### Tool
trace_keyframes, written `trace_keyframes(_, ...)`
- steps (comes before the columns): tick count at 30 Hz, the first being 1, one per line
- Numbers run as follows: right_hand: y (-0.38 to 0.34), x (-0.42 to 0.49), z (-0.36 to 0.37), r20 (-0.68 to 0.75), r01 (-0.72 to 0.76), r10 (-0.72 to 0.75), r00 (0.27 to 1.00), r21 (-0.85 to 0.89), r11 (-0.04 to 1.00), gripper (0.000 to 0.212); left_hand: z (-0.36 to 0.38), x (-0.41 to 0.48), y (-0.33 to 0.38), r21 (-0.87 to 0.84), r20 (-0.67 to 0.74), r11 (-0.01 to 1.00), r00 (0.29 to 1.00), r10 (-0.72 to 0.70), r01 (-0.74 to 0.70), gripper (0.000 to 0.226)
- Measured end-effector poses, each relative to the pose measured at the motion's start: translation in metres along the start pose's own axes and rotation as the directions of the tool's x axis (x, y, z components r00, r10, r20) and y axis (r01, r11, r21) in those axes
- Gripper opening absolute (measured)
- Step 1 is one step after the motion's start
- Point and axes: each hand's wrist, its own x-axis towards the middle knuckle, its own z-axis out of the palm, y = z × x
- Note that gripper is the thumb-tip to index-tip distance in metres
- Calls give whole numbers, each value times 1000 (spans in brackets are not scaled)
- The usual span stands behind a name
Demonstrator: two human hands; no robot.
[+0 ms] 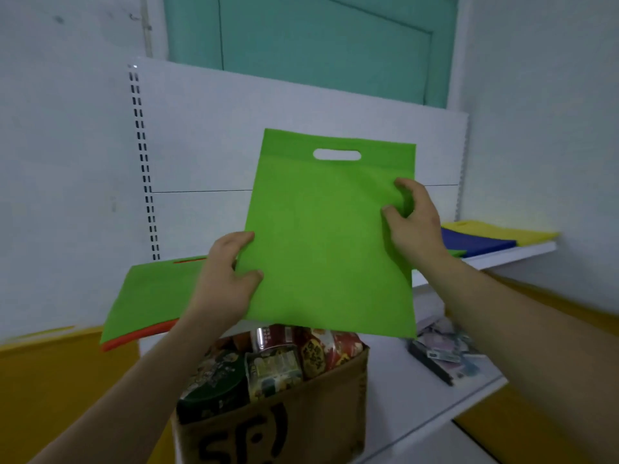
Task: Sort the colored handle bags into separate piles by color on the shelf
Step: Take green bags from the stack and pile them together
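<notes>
Fingers (248,274) of the left hand (227,276) pinch the green bag (321,236) at its lower left edge, and the right hand (415,222) pinches its right edge. The bag hangs upright in front of the shelf (509,257), above a cardboard box (284,420). A blue bag (475,244) and a yellow bag (502,231) lie on the shelf at the right.

A shop: slotted retail shelving (144,162), carton of packaged goods (278,396).
</notes>
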Motion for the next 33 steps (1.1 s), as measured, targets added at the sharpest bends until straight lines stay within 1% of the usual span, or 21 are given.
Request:
trace_keyframes(7,50,9,-137,-97,-39,27,995,-120,992,46,115,-13,73,-116,155,993,988,0,18,60)
trace_keyframes(12,85,10,-236,-190,-115,78,979,-193,974,48,199,-25,121,-197,244,979,970,-4,54,61)
trace_keyframes(18,117,12,-319,-279,-208,135,951,-251,945,49,277,-32,166,-319,344,943,939,17,100,60)
trace_keyframes(21,133,16,-342,-322,-240,147,935,-272,932,49,306,-26,176,-362,377,926,925,43,104,61)
trace_keyframes(25,156,27,-352,-348,-273,166,923,-285,919,49,340,-11,180,-382,395,920,915,81,84,60)
trace_keyframes(29,179,53,-344,-354,-284,177,918,-280,917,49,368,16,171,-352,374,935,920,115,26,59)
trace_keyframes(33,202,90,-324,-346,-281,179,921,-270,921,49,389,50,156,-350,360,937,926,109,25,59)
